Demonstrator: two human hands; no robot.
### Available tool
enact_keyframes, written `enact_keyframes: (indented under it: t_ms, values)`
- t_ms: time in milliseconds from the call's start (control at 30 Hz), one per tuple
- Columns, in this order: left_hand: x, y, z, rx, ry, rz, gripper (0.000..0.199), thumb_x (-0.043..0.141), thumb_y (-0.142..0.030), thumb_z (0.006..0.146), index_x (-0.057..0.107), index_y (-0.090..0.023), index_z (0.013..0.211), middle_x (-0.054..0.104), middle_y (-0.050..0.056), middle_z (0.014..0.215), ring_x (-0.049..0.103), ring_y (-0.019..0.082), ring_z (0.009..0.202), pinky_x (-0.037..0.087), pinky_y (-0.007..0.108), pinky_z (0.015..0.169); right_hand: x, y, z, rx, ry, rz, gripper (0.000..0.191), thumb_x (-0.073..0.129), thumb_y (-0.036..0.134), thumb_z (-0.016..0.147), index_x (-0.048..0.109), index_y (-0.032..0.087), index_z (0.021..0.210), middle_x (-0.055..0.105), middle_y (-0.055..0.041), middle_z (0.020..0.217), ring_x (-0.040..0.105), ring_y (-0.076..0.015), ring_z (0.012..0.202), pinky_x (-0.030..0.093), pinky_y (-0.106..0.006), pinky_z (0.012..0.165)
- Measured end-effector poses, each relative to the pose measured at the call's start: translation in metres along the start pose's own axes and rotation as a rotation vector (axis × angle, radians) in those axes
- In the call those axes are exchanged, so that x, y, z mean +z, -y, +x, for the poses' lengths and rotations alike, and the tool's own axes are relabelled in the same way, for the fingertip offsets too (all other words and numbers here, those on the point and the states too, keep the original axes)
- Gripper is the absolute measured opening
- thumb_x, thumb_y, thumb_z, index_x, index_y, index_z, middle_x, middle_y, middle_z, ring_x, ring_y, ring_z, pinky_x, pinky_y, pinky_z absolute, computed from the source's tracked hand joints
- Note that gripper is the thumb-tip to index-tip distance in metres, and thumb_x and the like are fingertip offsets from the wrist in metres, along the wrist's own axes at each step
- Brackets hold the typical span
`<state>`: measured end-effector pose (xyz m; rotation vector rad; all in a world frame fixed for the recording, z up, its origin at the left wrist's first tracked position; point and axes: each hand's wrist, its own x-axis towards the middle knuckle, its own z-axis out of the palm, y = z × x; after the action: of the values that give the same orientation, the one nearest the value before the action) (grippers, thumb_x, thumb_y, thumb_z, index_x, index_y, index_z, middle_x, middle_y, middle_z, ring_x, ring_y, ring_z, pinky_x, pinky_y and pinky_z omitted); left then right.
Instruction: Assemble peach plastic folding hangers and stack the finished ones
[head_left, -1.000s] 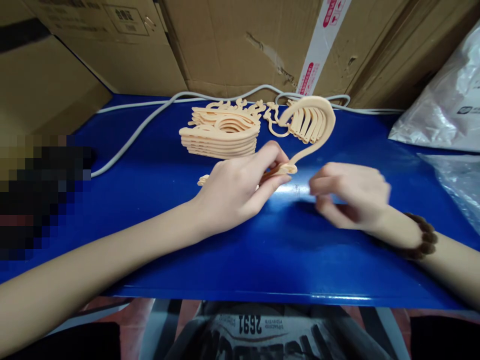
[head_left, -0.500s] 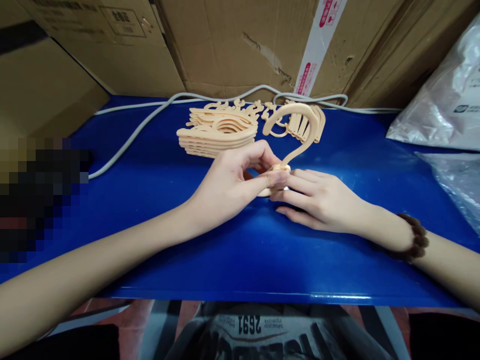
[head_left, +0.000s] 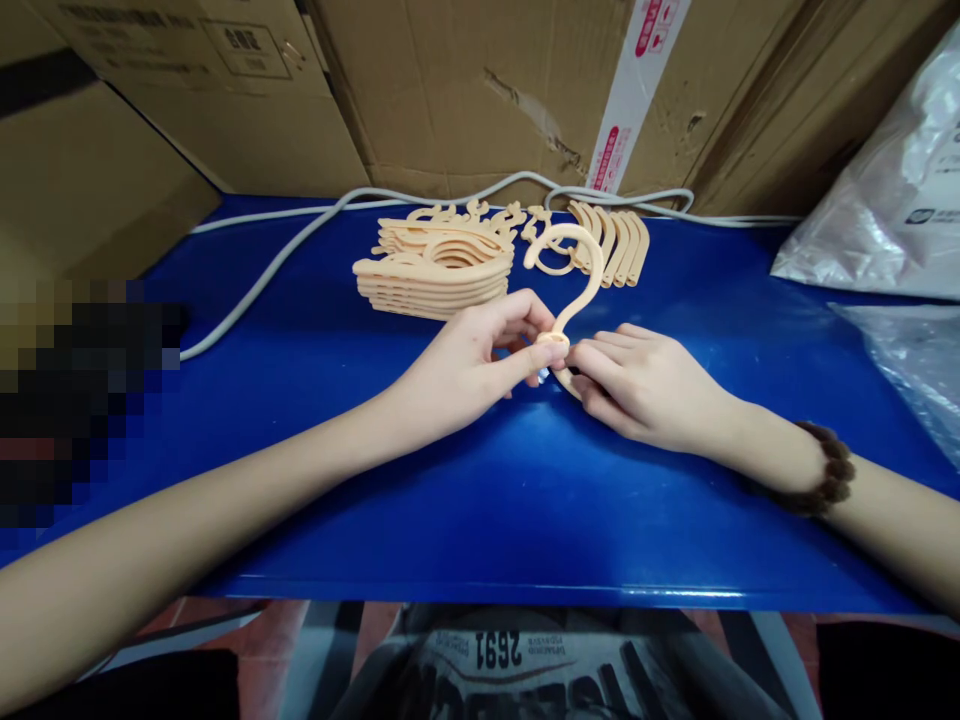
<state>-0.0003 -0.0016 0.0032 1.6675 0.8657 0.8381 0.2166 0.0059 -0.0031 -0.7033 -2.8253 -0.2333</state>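
Between my hands stands a beige plastic hanger hook (head_left: pixel 592 270), its curl pointing up and over to the left. My left hand (head_left: pixel 480 355) pinches it at the small collar at its base. Below the collar a curved beige hanger piece (head_left: pixel 565 382) runs down to the right, where the fingers of my right hand (head_left: pixel 645 385) are closed on its end. Those fingers partly cover the piece, so its full shape is hidden. Just behind my left hand lies a stack of beige hanger parts (head_left: pixel 431 280).
Small beige hooks (head_left: pixel 510 215) and a row of curved beige arms (head_left: pixel 626 250) lie at the back of the blue table (head_left: pixel 480 510). A white cable (head_left: pixel 262 300) runs before the cardboard boxes (head_left: pixel 465 100). Plastic bags (head_left: pixel 885 210) are at the right.
The hook has turned and shifted slightly left and down. My right hand's fingers have curled in, and the curved piece below the collar now points toward them.
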Motion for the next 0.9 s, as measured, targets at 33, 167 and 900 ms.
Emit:
enact_keyframes:
  t_ms: [33,167,900]
  values:
    - [0.0,0.001,0.0,-0.004,0.018,0.008,0.021,0.063,-0.037,0.09,0.055,-0.017,0.088,0.063,-0.001,0.079,0.06,0.009,0.067,0.048,0.018,0.057,0.0,0.0,0.0,0.002,0.004,-0.007,0.024,0.039,0.029,0.099,0.057,0.016,0.089,0.057,-0.0039,0.075,0.046,-0.0173,0.065,0.036,-0.03,0.066]
    - [0.002,0.002,-0.001,-0.029,0.072,0.033,0.018,0.061,-0.034,0.091,0.058,-0.016,0.091,0.064,0.001,0.081,0.06,0.009,0.067,0.048,0.018,0.056,0.0,0.001,0.0,0.013,-0.017,-0.018,0.02,0.044,0.028,0.096,0.059,0.016,0.094,0.06,-0.0094,0.091,0.051,-0.0198,0.078,0.039,-0.03,0.069]
    - [0.004,-0.003,0.0,-0.198,0.075,-0.194,0.015,0.056,-0.03,0.092,0.055,-0.016,0.087,0.065,0.001,0.08,0.059,0.008,0.061,0.051,0.019,0.054,0.002,-0.001,-0.001,0.444,0.07,-0.027,0.034,0.034,0.044,0.099,0.055,0.017,0.101,0.066,-0.0032,0.062,0.055,-0.017,0.048,0.023,-0.026,0.047]
